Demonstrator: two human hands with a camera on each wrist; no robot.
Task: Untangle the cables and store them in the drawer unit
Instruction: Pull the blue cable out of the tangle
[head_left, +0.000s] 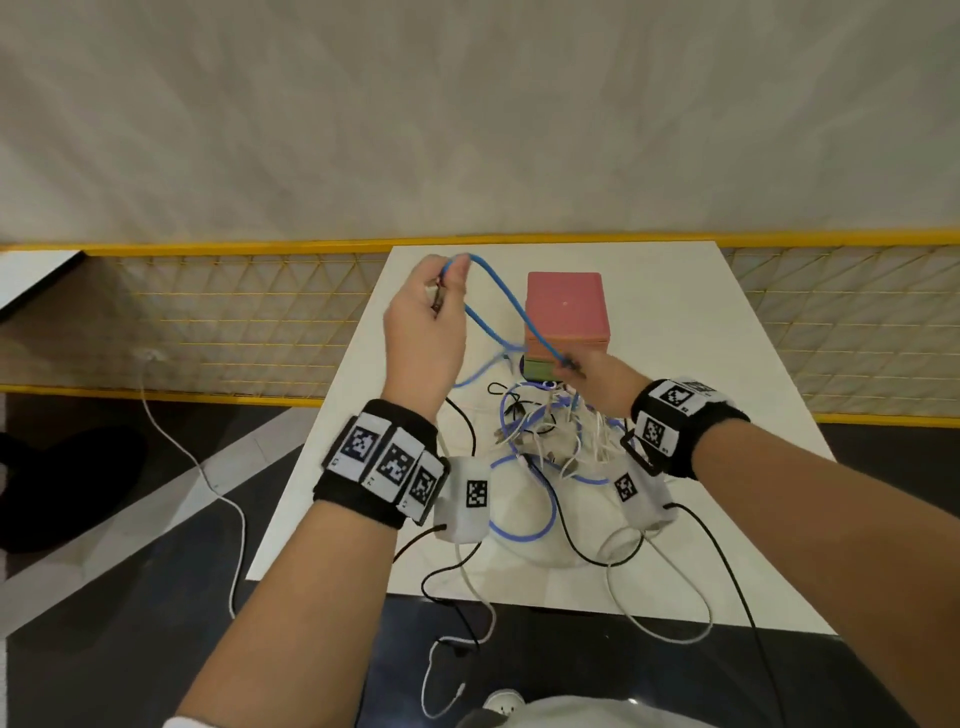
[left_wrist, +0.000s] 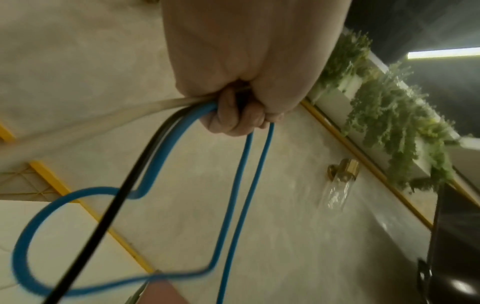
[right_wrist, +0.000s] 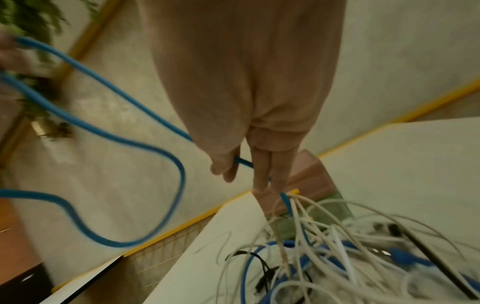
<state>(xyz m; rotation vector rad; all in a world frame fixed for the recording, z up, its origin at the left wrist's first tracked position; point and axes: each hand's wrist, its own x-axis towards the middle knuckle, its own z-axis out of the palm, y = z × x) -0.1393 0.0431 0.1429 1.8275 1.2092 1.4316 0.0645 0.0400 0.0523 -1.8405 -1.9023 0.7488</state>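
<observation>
A blue cable (head_left: 506, 301) arcs between my two hands above the white table (head_left: 685, 374). My left hand (head_left: 441, 296) is raised left of the drawer unit, its fingers (left_wrist: 241, 117) curled round the blue cable (left_wrist: 161, 148) together with a black and a white lead. My right hand (head_left: 571, 371) pinches the same blue cable (right_wrist: 242, 161) low in front of the drawer unit (head_left: 566, 312), which has a pink top above orange and green drawers. A tangle of white, blue and black cables (head_left: 550, 431) lies below the right hand, and several white strands (right_wrist: 298, 216) rise toward its fingertips.
A yellow mesh fence (head_left: 234, 322) runs behind and left of the table. A white cord (head_left: 171, 431) trails over the floor at left beside a dark shape (head_left: 67, 483). The wrist cameras' leads (head_left: 675, 597) hang over the table's front edge. Hanging plants (left_wrist: 389, 113) are on the wall.
</observation>
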